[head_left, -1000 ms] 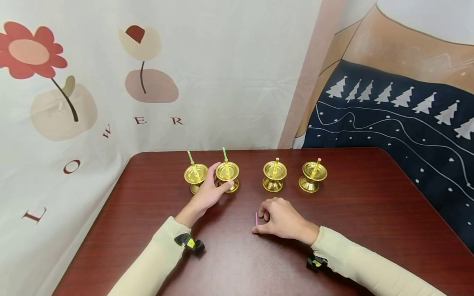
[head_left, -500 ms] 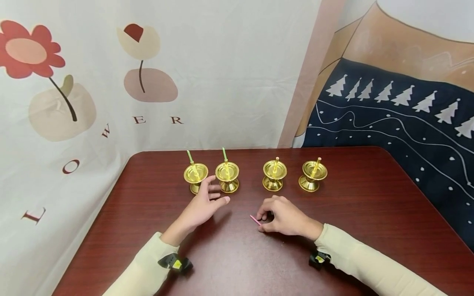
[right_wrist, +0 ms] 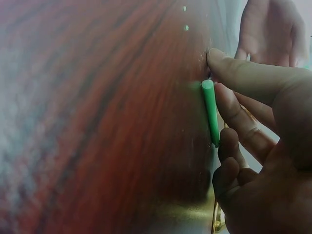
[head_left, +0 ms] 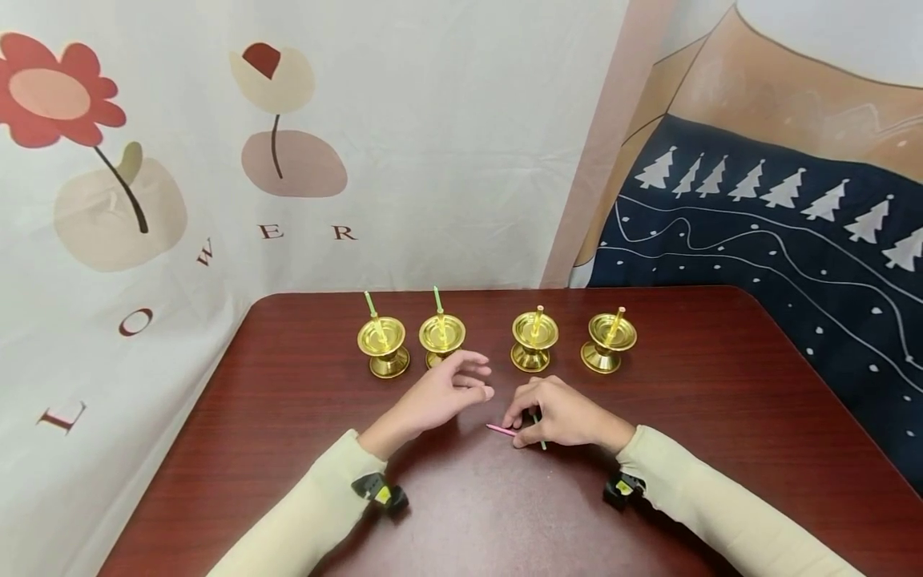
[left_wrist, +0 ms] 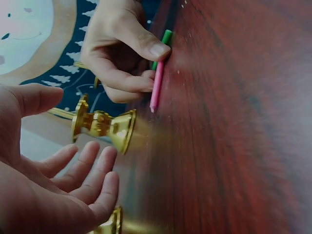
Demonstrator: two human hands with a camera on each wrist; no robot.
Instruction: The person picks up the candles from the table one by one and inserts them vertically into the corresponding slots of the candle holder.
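Thumb and fingers of my right hand pinch one end of a thin pink candle close over the table; its other end points left. A green candle lies under this hand, seen whole in the right wrist view, where the pink one is hidden. My left hand hovers with loosely bent, parted fingers and holds nothing, in front of a brass candle holder whose base it partly covers. That holder and the leftmost brass holder each bear an upright green candle.
Two more brass holders, one at centre right and one farther right, have no coloured candle in their tubes. All stand in a row toward the back of the dark red wooden table. A printed cloth hangs behind.
My left hand has let go of the second holder, drawn back and swung right toward the right hand. The pink candle has turned from pointing away to pointing left; a green candle now shows.
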